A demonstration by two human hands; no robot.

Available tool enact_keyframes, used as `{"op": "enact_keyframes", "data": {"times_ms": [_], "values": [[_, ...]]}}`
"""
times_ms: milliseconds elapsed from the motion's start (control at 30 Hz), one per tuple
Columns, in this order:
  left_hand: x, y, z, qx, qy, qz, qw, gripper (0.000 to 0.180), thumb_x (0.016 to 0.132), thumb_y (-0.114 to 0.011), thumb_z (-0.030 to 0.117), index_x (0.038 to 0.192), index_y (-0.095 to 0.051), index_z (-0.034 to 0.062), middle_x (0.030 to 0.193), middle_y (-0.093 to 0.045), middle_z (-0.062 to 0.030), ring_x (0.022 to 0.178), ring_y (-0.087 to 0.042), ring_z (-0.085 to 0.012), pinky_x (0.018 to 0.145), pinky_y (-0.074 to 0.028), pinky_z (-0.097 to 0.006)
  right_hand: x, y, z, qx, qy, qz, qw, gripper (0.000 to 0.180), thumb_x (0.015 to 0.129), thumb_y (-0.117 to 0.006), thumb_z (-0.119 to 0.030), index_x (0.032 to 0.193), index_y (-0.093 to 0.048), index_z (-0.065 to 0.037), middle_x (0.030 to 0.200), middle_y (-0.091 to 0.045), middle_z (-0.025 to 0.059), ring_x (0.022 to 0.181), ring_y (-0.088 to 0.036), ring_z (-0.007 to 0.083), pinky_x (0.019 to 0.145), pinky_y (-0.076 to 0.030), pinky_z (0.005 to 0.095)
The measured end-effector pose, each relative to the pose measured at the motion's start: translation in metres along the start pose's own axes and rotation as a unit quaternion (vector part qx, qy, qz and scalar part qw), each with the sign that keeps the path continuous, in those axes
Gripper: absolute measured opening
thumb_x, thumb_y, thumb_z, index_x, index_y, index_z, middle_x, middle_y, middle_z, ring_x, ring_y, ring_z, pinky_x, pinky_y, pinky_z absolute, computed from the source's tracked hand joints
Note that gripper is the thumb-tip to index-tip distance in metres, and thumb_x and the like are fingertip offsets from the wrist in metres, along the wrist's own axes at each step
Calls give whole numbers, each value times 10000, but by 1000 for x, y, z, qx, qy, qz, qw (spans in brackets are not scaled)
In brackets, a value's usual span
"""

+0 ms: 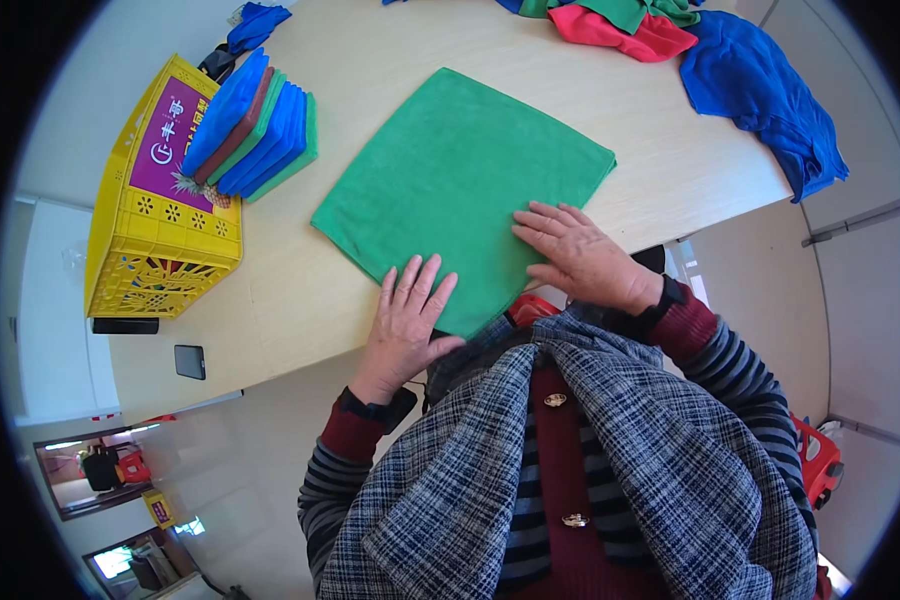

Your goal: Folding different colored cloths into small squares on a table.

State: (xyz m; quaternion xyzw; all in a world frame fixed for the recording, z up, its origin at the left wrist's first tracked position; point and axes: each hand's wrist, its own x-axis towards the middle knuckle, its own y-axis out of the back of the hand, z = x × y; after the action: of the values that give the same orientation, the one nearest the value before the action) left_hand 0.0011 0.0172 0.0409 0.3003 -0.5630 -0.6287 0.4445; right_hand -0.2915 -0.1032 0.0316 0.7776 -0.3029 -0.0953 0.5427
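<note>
Lying flat on the pale tabletop (280,290), the green cloth (455,185) was turned cornerwise, one corner pointed forward, its two axes nearly equal; its near-left edge was overlapped by the left hand (400,327), fingers spread forward, its near-right by the right hand (592,262), unclenched, fingers angled leftward

Checked scarf (445,475), striped sleeves (742,382), maroon cuffs (686,328)
</note>
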Motion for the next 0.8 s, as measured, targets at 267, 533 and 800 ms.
{"op": "enact_keyframes", "data": {"times_ms": [267,533,800], "values": [[2,-18,11,69,-25,30,997,723,785,-699,67,1469,-464,81,1543,-407,-172,1421,-390,-379,1156,-343,-535,13,5,34,-21,-27,34,999,534,964,-620,-316,1420,-526,-55,1529,-463,128,1446,-383,317,1215,-262,472],[-3,-26,9,71,-55,91,992,635,766,-633,-28,1389,-546,56,1453,-505,-173,1333,-496,-367,1084,-432,-503,-10,17,2,-21,-30,-14,999,600,921,-682,-287,1446,-494,-65,1525,-446,165,1460,-355,342,1206,-283,489],[22,-10,26,-22,-46,176,983,421,701,-632,-29,1115,-678,25,1100,-689,-151,996,-673,-340,851,-553,-428,-13,-9,-34,-12,64,39,997,730,793,-771,-218,1445,-482,-60,1480,-489,163,1416,-418,330,1186,-305,518]]}}
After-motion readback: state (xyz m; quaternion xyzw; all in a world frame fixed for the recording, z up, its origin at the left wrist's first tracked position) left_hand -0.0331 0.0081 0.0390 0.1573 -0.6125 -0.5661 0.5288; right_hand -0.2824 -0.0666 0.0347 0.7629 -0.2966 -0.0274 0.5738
